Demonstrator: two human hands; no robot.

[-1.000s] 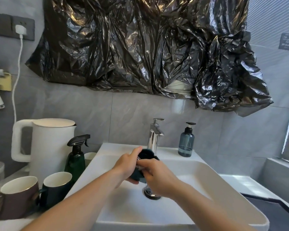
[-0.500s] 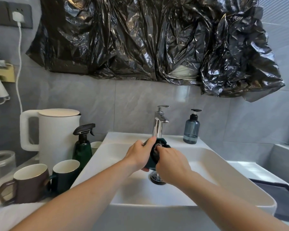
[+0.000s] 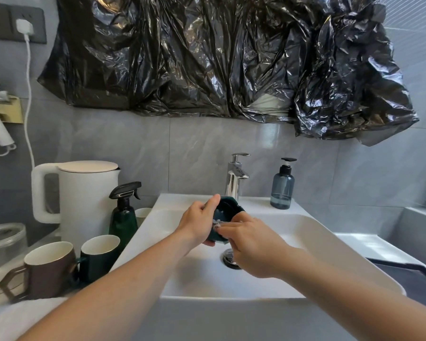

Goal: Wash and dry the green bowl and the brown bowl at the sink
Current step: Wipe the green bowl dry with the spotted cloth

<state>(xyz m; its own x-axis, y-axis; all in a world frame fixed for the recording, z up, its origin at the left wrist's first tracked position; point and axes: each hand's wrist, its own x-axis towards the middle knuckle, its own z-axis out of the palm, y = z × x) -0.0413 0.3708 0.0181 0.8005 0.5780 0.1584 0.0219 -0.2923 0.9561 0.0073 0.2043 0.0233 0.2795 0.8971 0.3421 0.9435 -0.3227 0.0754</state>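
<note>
A small dark green bowl [image 3: 228, 209] with a wavy rim is held tilted over the white sink [image 3: 330, 252], just in front of the chrome faucet [image 3: 234, 178]. My left hand [image 3: 197, 221] grips its left side, thumb up on the rim. From the right, my right hand [image 3: 251, 244] reaches in, its fingertips pinching a small whitish wad [image 3: 217, 223] against the inside. No water runs from the spout. A brown cup with a handle [image 3: 49, 269] stands on the counter at the left.
Beside the brown cup are a dark green cup [image 3: 99, 254], a green spray bottle [image 3: 123, 217], a white kettle [image 3: 84, 198] and a glass jar [image 3: 3, 242]. A blue soap bottle [image 3: 282, 190] stands right of the faucet. The drain [image 3: 229, 258] lies below my hands.
The bowl has turned in my hands so that its opening shows more. My right fingertips have moved from its outer edge to its inside.
</note>
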